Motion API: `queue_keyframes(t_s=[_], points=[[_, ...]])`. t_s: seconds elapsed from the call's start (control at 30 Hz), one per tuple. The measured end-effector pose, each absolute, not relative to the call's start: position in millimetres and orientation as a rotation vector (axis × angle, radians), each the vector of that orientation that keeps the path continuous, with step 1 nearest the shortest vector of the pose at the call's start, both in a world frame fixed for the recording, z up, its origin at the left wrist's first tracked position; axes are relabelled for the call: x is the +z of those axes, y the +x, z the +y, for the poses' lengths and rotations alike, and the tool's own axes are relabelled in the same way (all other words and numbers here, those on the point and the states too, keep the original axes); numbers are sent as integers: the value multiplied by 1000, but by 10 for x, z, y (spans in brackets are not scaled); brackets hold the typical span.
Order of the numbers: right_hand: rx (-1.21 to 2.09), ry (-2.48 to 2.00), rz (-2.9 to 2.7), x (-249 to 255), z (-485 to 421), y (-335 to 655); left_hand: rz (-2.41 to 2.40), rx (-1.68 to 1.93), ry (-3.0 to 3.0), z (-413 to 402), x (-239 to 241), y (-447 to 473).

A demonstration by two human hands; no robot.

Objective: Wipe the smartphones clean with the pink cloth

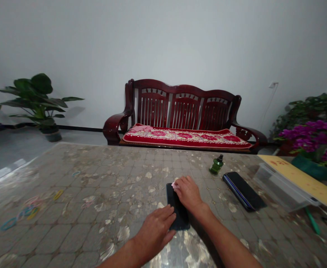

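A dark smartphone (pixel 182 219) lies flat on the table, its black screen facing up. My left hand (pixel 155 226) grips its lower left side, fingers over the edge and thumb by the bottom corner. Near the phone's top end, my right hand (pixel 189 190) is closed on a small pale pink cloth (pixel 174 185) and presses it against the screen. Most of that cloth is hidden under the fingers, so whether it is fabric or tissue is unclear.
A green spray bottle (pixel 216 165) and a black wallet-like case (pixel 244 190) are right of my hands. Further right, a yellow board (pixel 300 178) tops a clear plastic box (pixel 278 188). Coloured bands (pixel 26 212) lie at left; a wooden bench (pixel 180 108) stands behind.
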State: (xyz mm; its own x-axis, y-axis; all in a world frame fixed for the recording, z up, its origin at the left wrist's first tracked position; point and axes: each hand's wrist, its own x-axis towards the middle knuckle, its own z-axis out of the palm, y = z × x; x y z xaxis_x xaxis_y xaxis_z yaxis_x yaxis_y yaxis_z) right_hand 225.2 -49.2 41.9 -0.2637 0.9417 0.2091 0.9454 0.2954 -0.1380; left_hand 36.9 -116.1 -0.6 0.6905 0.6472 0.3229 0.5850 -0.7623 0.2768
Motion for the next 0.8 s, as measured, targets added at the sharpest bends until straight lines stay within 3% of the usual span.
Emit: queue_keyframes(t_s=[0.23, 0.5, 0.8], points=[[-46, -1745, -2365, 400, -449, 2254, 988, 608, 2762, -1156, -17, 367], [-29, -1347, -2472, 297, -629, 2427, 991, 604, 2748, -1163, -14, 376], [38, -1453, -2412, 330, -540, 2447, 981, 632, 2774, -1153, -35, 371]])
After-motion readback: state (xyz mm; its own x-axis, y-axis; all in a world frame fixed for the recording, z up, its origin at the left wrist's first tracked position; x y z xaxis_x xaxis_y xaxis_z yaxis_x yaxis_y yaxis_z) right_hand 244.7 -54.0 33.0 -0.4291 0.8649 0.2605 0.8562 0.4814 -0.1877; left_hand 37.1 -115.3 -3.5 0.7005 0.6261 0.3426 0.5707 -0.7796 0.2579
